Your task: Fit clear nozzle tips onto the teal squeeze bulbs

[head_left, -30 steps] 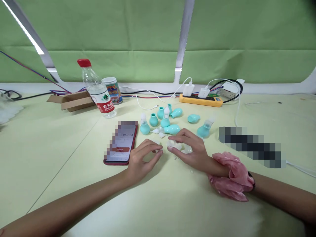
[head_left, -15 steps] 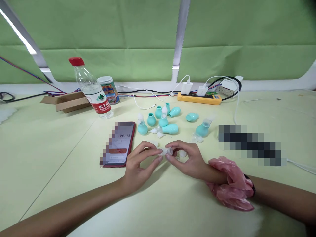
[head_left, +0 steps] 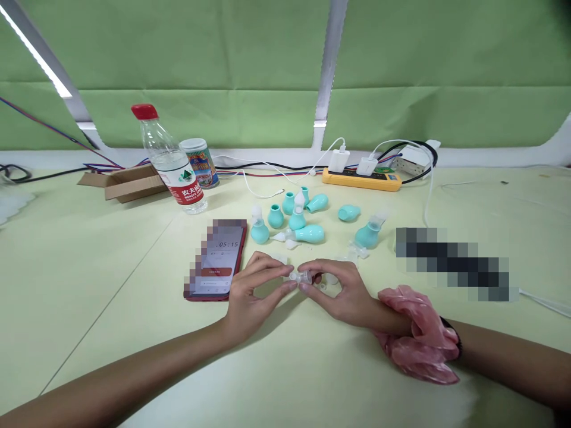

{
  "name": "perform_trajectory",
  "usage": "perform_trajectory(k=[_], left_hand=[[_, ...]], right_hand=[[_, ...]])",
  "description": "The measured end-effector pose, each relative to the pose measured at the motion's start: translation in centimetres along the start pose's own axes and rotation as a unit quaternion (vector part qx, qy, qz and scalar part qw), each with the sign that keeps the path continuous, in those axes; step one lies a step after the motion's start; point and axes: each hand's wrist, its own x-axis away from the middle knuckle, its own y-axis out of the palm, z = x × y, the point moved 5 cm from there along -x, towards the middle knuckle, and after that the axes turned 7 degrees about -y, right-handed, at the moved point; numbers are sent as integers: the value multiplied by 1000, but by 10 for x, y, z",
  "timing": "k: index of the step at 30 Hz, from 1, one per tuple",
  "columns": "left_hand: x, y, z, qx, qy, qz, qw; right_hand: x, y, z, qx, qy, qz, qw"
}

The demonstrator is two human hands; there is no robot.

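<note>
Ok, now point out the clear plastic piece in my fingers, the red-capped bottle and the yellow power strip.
Clear plastic piece (head_left: 304, 277), head view: on its wider end.
Red-capped bottle (head_left: 171, 163), head view: on its clear body.
Yellow power strip (head_left: 361, 182), head view: on its front side.

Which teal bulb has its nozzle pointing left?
The teal bulb lying on its side just beyond the right hand; nozzles on the other fitted bulbs point up or up-right.

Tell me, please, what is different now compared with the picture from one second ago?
The right hand has moved toward the left hand and nearer the person; a small clear piece is now held between both. The timer on the phone went from 05:14 to 05:15. The teal bulbs and the water bottle stayed in place.
</note>
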Motion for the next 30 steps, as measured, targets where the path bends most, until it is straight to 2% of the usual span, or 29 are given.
perform_trajectory(k=[11,16,23,30], left_hand=[[-1,0,1,-21,9,5,1000],[0,3,2,-37,20,-9,999],[1,2,1,-14,-7,-16,1000],[-1,4,8,-19,15,-35,999]], right_hand=[[3,2,4,8,7,-8,1000],[2,2,2,12,1,-17,1000],[3,2,2,-3,0,-23,1000],[3,2,2,1,5,-19,1000]])
